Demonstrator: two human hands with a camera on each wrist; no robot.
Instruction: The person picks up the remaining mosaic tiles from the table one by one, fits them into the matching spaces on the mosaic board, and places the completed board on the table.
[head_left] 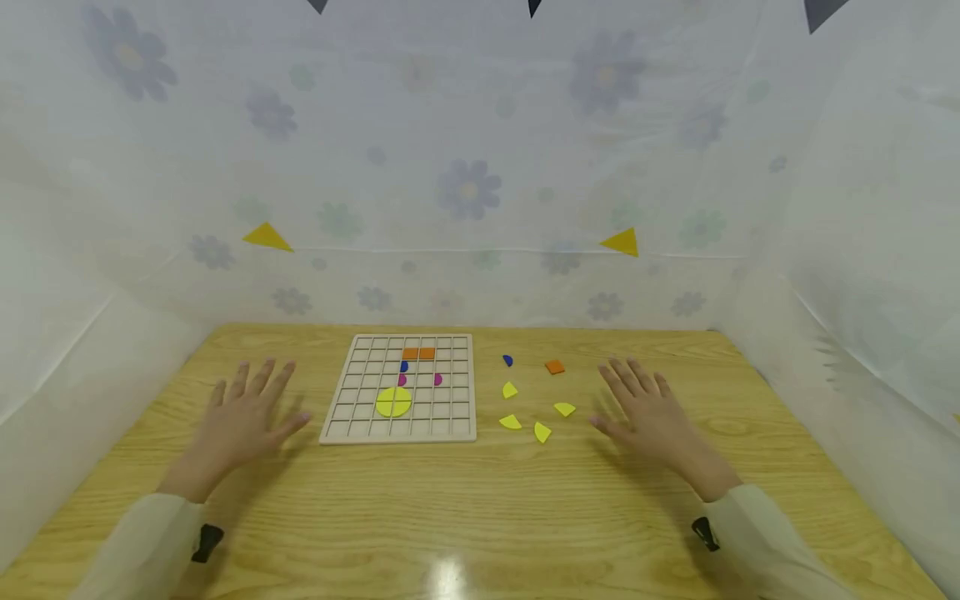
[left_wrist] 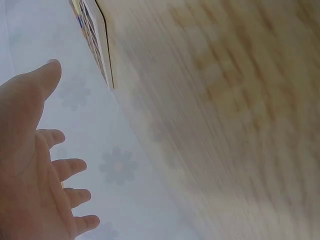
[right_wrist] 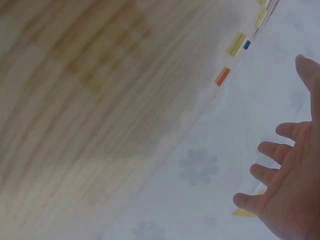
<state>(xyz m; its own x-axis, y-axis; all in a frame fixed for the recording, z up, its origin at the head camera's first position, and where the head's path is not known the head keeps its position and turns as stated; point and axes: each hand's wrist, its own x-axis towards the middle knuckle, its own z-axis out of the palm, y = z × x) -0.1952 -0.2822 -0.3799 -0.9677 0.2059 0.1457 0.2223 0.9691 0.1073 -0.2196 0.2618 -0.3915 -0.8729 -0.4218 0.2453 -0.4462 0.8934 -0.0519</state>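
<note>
My left hand (head_left: 238, 429) is spread just left of a pale wooden grid board (head_left: 337, 429), holding nothing. On the board lie two orange squares (head_left: 418, 353), a blue half-disc (head_left: 404, 367), two magenta half-discs (head_left: 438, 380) and a yellow disc (head_left: 386, 396) divided by the grid lines. My right hand (head_left: 652, 421), fingers spread and free of any object, is to the right of the loose pieces. Those are several yellow quarter-discs (head_left: 511, 422), an orange square (head_left: 554, 367) and a blue half-disc (head_left: 507, 361). Both wrist views show the hands raised off the table, palms bare.
The wooden table (head_left: 450, 508) backs onto a white flowered sheet (head_left: 420, 208), with more sheeting at both sides. Two yellow triangles (head_left: 621, 242) show on the back sheet. A dark clip-like object (head_left: 207, 542) sits at each cuff.
</note>
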